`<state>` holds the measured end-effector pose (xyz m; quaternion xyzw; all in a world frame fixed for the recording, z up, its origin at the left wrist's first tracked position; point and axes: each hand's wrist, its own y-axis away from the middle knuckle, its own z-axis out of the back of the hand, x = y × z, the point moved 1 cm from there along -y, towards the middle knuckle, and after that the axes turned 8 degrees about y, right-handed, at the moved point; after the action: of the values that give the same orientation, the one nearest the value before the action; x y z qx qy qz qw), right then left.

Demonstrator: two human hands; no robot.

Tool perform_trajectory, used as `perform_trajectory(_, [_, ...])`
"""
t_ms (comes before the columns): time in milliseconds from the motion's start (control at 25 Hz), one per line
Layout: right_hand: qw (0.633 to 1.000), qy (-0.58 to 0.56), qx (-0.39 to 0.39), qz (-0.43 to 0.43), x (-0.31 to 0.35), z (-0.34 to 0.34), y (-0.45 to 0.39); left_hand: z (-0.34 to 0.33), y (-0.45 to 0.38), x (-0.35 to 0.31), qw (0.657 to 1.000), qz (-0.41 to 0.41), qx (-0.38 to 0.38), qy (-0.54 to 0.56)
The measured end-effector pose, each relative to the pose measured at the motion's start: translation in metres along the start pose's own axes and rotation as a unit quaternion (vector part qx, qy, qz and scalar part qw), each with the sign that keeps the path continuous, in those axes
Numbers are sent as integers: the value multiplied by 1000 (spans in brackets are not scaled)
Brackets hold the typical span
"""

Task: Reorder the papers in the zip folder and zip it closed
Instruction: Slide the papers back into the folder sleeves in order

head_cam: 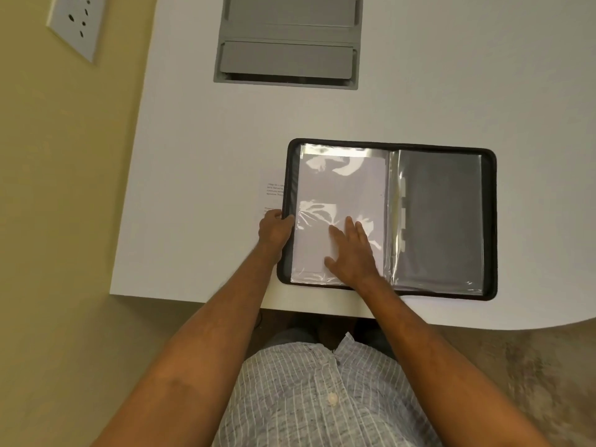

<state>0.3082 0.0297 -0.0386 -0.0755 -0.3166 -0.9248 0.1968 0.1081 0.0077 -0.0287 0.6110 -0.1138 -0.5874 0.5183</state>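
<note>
The right hand lies flat with straight, spread fingers on the left page of the open folder, probably to press the paper smooth inside its clear sleeve. The left hand curls its fingers around the folder's left edge, it seems to stop it from sliding. The folder lies near the front edge of the white table. One printed sheet sticks out from under it, so the reordering looks unfinished.

Glossy clear plastic sleeves are catching glare over white paper at centre frame, the folder's black edge is looking like matt fabric, and the table is showing smooth, matt white.
</note>
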Motion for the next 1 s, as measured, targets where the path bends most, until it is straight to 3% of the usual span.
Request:
perform_trajectory(160, [999,-31,29,-11,17,7,-2,9,-2,-13,990,82,45,105])
perform_trajectory(440, [991,-111,38,-63,70,27,10,21,12,-19,975,65,46,208])
perform_trajectory(640, [984,-154,10,-95,89,41,16,18,22,-25,968,33,110,225])
perform_trajectory(720, [982,-166,17,-92,90,46,18,19,20,-23,982,3,76,175])
perform_trajectory(800, [982,-169,12,-85,88,48,18,20,8,-13,998,-55,-32,26])
perform_trajectory(880, [981,-176,7,-75,83,50,19,21,-5,0,977,-72,-123,-156])
perform_trajectory(1000, [978,-199,10,-65,73,53,20,15,-9,10,943,-33,-156,-293])
